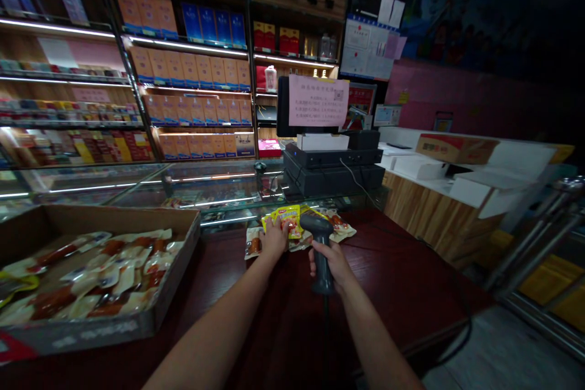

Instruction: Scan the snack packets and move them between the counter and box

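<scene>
My right hand is wrapped round the grip of a black handheld barcode scanner, whose head points forward and left. A yellow food packet lies just in front of the scanner's head, and my left hand grips its near left part with bent fingers. Under and beside it are clear vacuum-packed meat packs: one pack to the left of my left hand, another pack to the right of the scanner. The scanner's head hides part of the yellow packet.
On the left of the dark red table stands an open cardboard box with several packed meats. Behind are a glass counter, a cash drawer and a monitor with a pink notice. A cable hangs at the table's right edge.
</scene>
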A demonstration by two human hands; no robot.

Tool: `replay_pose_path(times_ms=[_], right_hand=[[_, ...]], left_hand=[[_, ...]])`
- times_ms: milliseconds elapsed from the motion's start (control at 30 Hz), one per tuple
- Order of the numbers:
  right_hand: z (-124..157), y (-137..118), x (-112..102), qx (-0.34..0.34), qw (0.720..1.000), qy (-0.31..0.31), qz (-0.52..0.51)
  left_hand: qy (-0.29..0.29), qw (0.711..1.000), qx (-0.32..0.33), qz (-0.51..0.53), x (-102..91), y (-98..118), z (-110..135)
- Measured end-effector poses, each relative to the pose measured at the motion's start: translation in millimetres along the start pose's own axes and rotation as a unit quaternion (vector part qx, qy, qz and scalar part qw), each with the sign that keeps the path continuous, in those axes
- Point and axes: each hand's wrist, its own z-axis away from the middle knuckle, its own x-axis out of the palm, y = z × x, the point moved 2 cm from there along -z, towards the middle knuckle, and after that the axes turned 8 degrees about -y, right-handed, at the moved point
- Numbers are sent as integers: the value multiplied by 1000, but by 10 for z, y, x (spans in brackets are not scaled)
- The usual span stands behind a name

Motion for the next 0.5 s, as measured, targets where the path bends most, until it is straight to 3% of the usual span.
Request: replay_pose_path(times_ms=[133, 233, 400, 500], right_hand=[[-47, 127, 225, 14, 1000, -27, 4], [-67, 243, 477, 36, 997, -63, 7], [-106, 499, 904, 64, 988, -142, 8], [-145, 687, 1074, 72, 982, -177, -3]], left_hand=[[18, 1000, -11, 4, -257, -177, 124], [42, 999, -14, -16, -594, -368, 232], [128, 988, -2, -82, -1539, -933, 391], [118, 981, -67, -139, -2199, -1429, 410]])
